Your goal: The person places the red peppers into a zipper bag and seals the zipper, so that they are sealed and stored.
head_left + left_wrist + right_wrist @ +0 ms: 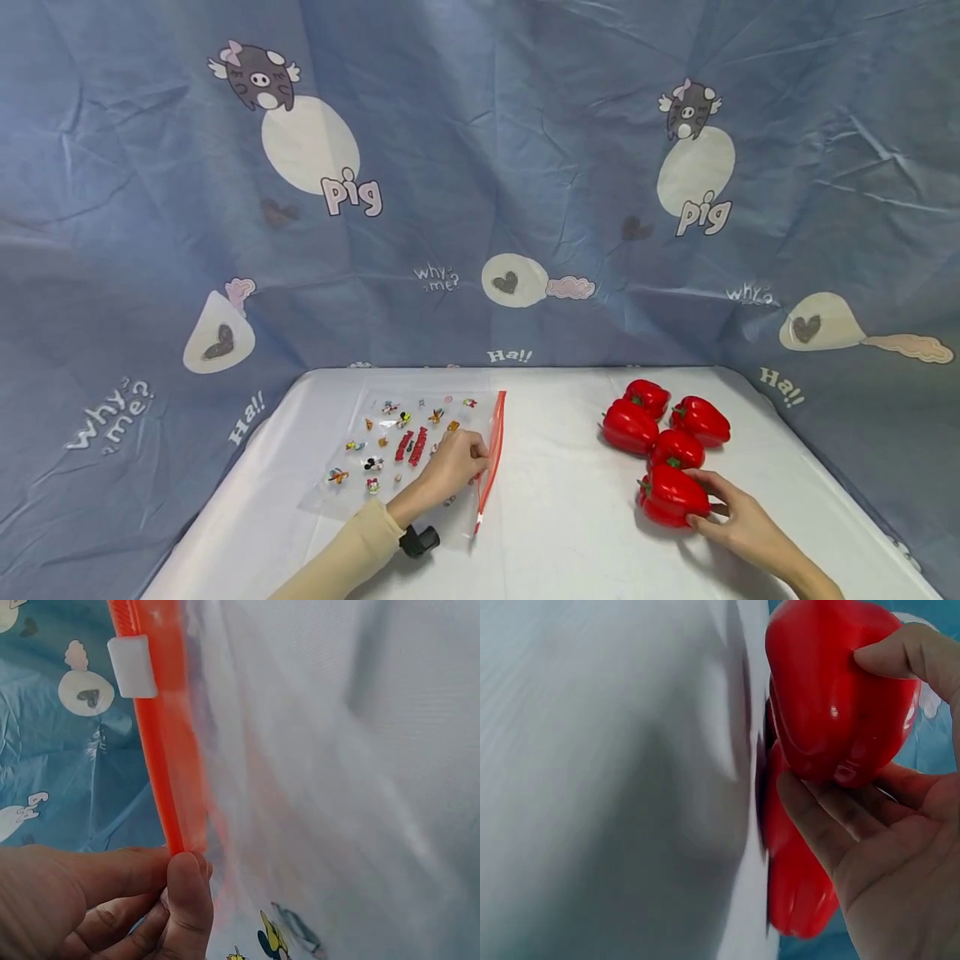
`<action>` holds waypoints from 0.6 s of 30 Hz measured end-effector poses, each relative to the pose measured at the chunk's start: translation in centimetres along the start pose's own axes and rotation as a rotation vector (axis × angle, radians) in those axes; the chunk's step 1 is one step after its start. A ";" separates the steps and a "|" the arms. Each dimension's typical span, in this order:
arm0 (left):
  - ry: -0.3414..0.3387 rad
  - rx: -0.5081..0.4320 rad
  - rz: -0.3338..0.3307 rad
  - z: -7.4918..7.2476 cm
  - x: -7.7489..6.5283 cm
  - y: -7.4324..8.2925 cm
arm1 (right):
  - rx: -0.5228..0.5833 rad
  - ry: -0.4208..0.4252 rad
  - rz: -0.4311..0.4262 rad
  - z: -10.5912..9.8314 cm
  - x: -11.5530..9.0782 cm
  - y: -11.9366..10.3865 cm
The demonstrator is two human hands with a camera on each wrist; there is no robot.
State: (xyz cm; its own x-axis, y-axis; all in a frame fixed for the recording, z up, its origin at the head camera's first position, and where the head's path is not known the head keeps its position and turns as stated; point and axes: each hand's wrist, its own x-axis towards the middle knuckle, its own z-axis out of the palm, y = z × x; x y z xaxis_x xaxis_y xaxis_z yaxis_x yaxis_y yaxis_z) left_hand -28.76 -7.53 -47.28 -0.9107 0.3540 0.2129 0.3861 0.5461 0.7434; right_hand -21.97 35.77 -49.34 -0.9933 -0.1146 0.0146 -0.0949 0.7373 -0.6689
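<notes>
My left hand [453, 462] pinches the red-edged opening of a clear zip bag [382, 433] printed with small cartoon figures. In the left wrist view, thumb and forefinger squeeze the orange zip strip [171, 780], and a white slider [133, 667] sits farther along it. The bag lies spread over the left half of the table. At the right, my right hand [738, 521] grips the nearest red bell pepper [673, 496]. Its thumb presses one side while the fingers reach under the other, as the right wrist view shows.
Several more red bell peppers cluster just behind the held one, among them a left one [628, 426] and a right one [701, 419]. A white cloth covers the table [555, 500]. Behind it hangs a blue printed curtain [450, 167], which also flanks both sides.
</notes>
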 end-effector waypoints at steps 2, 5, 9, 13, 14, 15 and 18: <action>0.004 -0.001 0.007 -0.2 0.0 0.1 | 0.022 0.024 -0.038 0.2 0.2 -0.4; 0.009 -0.003 0.005 -0.3 0.1 0.1 | 0.059 0.054 -0.112 0.6 0.5 -1.0; 0.012 -0.009 -0.004 -0.3 0.0 0.1 | 0.085 0.052 -0.131 1.0 1.2 -2.1; 0.021 -0.007 0.001 -0.2 0.0 0.1 | 0.068 0.049 -0.120 1.3 1.9 -2.9; 0.024 -0.007 0.004 -0.2 0.0 0.2 | 0.062 0.051 -0.123 1.4 2.1 -3.1; 0.027 -0.008 0.004 -0.2 0.0 0.2 | 0.055 0.049 -0.131 1.5 2.2 -3.3; 0.034 -0.013 -0.003 -0.3 0.0 0.2 | 0.051 0.050 -0.143 1.8 2.8 -3.9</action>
State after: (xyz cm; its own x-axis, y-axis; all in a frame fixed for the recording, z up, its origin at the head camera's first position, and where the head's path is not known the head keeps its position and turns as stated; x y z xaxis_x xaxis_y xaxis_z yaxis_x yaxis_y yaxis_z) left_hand -28.73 -7.67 -46.98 -0.9163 0.3267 0.2317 0.3817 0.5369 0.7524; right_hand -24.31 31.43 -48.03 -0.9720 -0.1823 0.1485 -0.2337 0.6809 -0.6941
